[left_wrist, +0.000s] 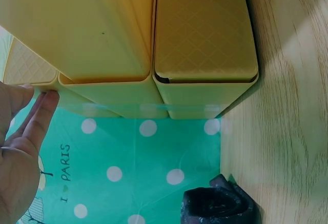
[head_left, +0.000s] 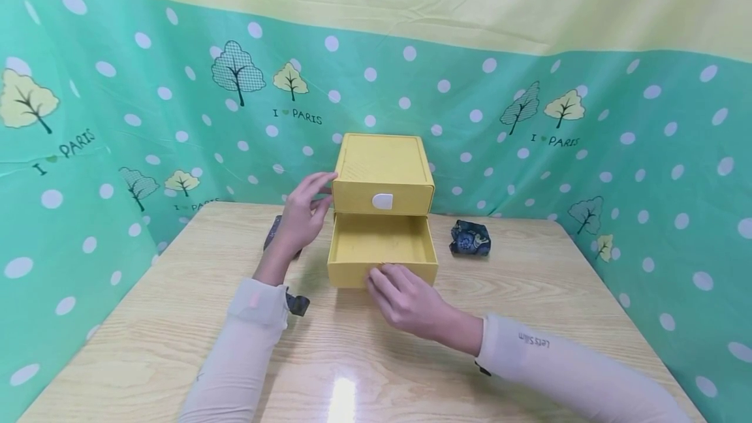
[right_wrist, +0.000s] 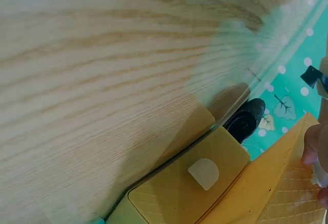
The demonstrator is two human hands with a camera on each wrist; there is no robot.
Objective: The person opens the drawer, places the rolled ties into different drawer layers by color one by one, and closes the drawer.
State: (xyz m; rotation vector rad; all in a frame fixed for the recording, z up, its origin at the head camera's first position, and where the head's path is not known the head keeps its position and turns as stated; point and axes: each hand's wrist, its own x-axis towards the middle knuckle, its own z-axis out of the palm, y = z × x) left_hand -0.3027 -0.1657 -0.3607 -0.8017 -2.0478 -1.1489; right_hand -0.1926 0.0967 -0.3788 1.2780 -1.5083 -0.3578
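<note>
We see the left hand (head_left: 302, 217), fingers straight, touching the yellow drawer box (head_left: 383, 175) on its side; the right hand (head_left: 405, 299) grasps the front of the pulled-out lower drawer (head_left: 382, 250) (on the surface (head_left: 529, 292)).

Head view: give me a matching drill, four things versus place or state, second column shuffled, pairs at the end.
Things:
1. lower drawer
2. upper drawer
3. left hand
4. dark patterned bundle

Places or states:
A. on the table, to the right of the yellow box
B. pulled out, nothing visible inside
C. pushed in, white handle on its front
D. fingers against the box's left side

Pairs: 1-B, 2-C, 3-D, 4-A
</note>
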